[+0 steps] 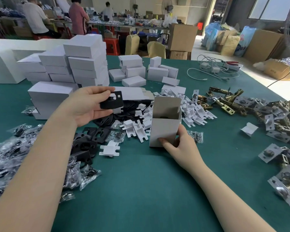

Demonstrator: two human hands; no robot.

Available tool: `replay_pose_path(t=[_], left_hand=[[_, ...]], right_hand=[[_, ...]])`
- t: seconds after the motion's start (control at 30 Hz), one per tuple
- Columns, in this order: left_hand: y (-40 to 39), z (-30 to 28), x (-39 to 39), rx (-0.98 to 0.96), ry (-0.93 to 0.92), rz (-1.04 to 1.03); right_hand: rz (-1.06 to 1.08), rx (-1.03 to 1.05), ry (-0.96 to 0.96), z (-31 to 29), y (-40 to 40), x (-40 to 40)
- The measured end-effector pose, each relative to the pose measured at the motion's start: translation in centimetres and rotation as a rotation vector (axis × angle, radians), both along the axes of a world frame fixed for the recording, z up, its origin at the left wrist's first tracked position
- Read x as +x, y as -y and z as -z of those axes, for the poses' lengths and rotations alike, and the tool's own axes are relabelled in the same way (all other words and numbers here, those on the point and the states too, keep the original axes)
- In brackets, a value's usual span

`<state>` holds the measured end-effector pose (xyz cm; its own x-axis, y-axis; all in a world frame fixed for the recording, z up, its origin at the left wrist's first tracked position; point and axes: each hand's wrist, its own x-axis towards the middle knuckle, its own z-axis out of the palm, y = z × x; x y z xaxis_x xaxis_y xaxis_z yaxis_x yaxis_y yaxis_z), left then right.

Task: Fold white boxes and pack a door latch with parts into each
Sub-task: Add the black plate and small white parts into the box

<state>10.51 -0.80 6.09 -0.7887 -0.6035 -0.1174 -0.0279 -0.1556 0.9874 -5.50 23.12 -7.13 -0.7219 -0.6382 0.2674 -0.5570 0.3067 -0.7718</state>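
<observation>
My left hand [89, 106] pinches a stiff, thin black plate [111, 102] by its edge at centre-left, while my right hand [177, 143] grips the light, crushable white box [164, 129] low down.

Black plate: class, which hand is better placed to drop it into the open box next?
Left. The left hand already pinches the black plate above and beside the open box, while the right hand steadies that upright box.

White cables [213, 71]; red stool [112, 46]

bare green table [141, 190] between side piles
</observation>
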Motion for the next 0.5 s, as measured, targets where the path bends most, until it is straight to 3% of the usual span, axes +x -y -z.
replay_pose_path(t=[0.13,0.37,0.5], left_hand=[[-0.8,0.2,-0.7,0.125,-0.081,0.053],[-2.7,0.7,-1.9,0.04,-0.066,0.06],[-4.0,1.0,-2.9,0.328,-0.137,0.061]], right_hand=[[0.0,-0.001,0.014,0.1,0.0,0.0],[0.0,0.015,0.009,0.1,0.0,-0.1],[0.005,0.009,0.018,0.0,0.0,-0.1]])
